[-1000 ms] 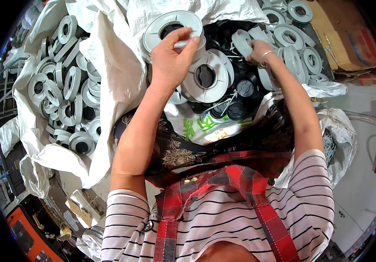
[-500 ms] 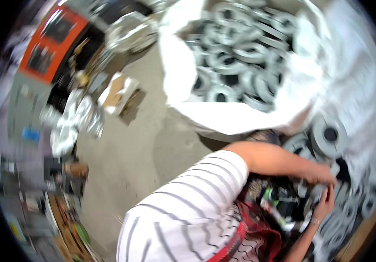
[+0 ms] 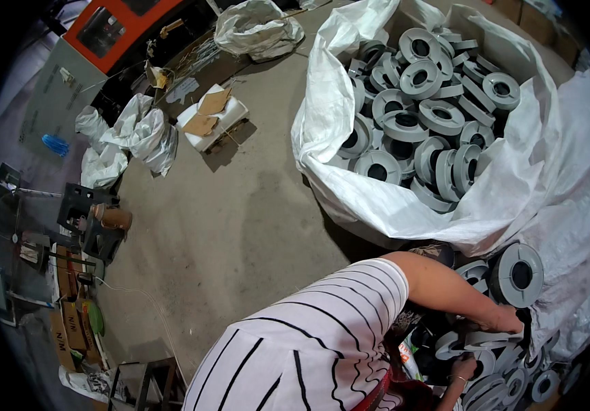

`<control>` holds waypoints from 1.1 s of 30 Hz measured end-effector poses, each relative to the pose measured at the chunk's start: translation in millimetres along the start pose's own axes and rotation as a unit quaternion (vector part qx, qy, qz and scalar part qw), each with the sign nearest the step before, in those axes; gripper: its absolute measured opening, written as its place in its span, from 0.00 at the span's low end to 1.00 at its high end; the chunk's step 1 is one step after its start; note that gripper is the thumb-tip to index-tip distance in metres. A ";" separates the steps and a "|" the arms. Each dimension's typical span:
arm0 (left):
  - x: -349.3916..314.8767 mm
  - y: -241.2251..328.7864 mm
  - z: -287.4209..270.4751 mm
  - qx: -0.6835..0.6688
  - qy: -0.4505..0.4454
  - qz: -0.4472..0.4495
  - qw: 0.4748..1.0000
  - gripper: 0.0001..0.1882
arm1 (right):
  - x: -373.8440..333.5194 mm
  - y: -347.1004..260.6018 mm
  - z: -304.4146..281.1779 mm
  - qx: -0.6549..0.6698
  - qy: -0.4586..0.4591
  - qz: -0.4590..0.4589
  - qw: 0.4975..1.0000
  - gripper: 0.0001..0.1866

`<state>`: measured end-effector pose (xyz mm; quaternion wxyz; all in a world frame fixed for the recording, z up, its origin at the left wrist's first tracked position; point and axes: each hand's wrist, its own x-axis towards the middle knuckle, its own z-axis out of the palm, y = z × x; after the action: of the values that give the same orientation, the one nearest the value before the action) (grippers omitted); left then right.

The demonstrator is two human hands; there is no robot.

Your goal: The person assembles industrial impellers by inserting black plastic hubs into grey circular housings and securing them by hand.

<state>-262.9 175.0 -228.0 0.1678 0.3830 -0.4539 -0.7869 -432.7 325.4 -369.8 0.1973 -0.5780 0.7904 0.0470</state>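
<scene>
While the left hand [image 3: 507,320] presses flat on grey spools [image 3: 476,340], the right hand [image 3: 463,370] grips one; lift straight, clearing the sack wall [image 3: 569,205].

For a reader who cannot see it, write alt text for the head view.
A person in a striped top reaches the left hand and right hand among grey plastic spools at lower right. Above, a big white woven sack of more grey spools stands open on a concrete floor.
</scene>
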 end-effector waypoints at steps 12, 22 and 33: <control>-8.1 4.4 -5.5 -0.053 -0.091 0.119 0.987 0.13 | -74.3 -34.5 35.9 -0.044 -0.017 -0.222 0.974 0.29; 10.2 -4.3 -8.1 -0.002 -0.076 0.188 0.979 0.16 | -29.2 -17.8 52.2 -0.162 -0.060 -0.101 0.980 0.22; -1.4 -11.8 -2.1 0.041 -0.076 0.015 0.996 0.37 | -86.3 -65.5 -117.2 0.172 0.270 -0.056 0.946 0.16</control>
<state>-259.4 180.9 -237.9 0.1291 0.3219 -0.5031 -0.7916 -379.9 345.7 -220.6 0.0747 -0.5694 0.7768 -0.2584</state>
